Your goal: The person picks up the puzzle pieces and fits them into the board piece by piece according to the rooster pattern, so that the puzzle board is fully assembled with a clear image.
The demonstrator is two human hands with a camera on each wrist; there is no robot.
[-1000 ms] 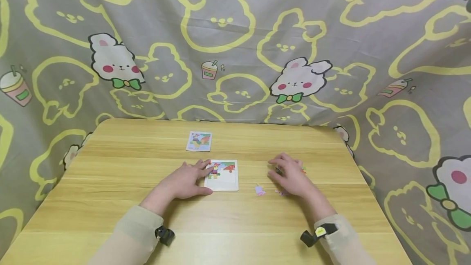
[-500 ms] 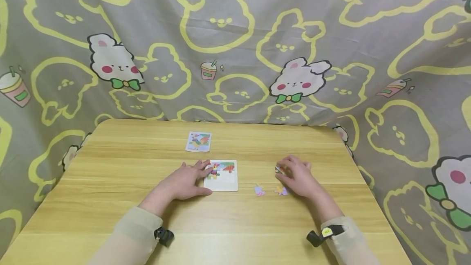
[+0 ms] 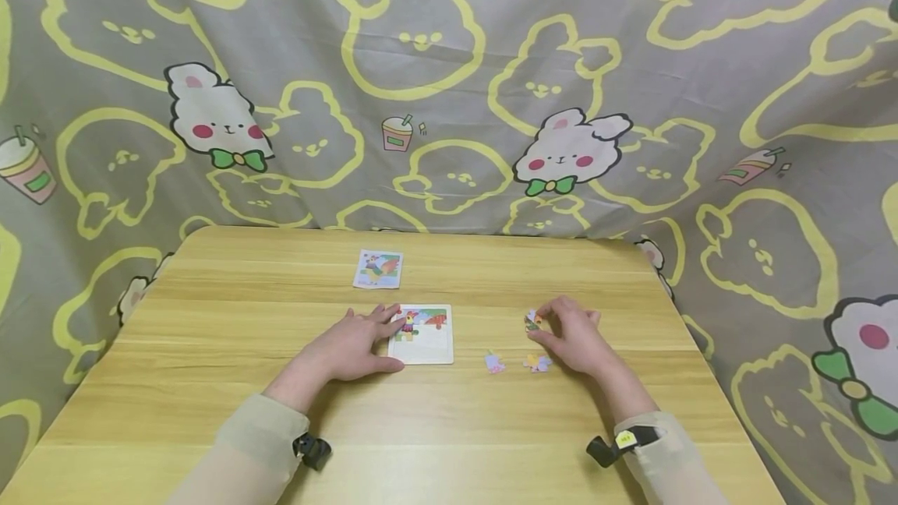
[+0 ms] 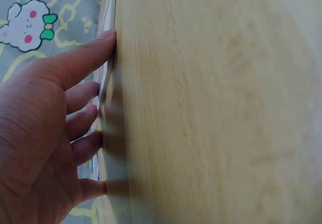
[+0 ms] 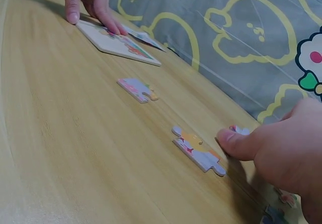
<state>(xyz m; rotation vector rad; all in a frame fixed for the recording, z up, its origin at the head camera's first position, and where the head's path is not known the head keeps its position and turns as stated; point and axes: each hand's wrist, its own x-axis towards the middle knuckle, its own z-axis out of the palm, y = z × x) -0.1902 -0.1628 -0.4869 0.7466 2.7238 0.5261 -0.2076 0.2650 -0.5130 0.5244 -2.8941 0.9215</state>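
My left hand (image 3: pixel 359 343) rests along the left side of a white puzzle tray (image 3: pixel 431 353), its fingers extended over the upper left corner. Its thumb lies at the near edge; in the left wrist view the thumb tip (image 4: pixel 108 38) meets the tray's rim. Part of a bird picture fills the tray's top and left. Off to the right, my right hand (image 3: pixel 571 337) pinches a colourful puzzle piece (image 3: pixel 533 321) between thumb and index finger, close over the table. Its palm hides part of the surface, where more pieces (image 5: pixel 287 196) show in the right wrist view.
Two loose puzzle pieces, one lilac and pink (image 3: pixel 494 362) and one orange and lilac (image 3: pixel 537 363), lie between tray and right hand. A picture card (image 3: pixel 379 269) of the bird lies behind the tray. A patterned curtain (image 3: pixel 449 100) hangs behind the wooden table (image 3: pixel 421 443).
My right hand has shifted slightly right and drawn its fingers in around a piece, uncovering the orange and lilac piece. The left hand stays on the tray.
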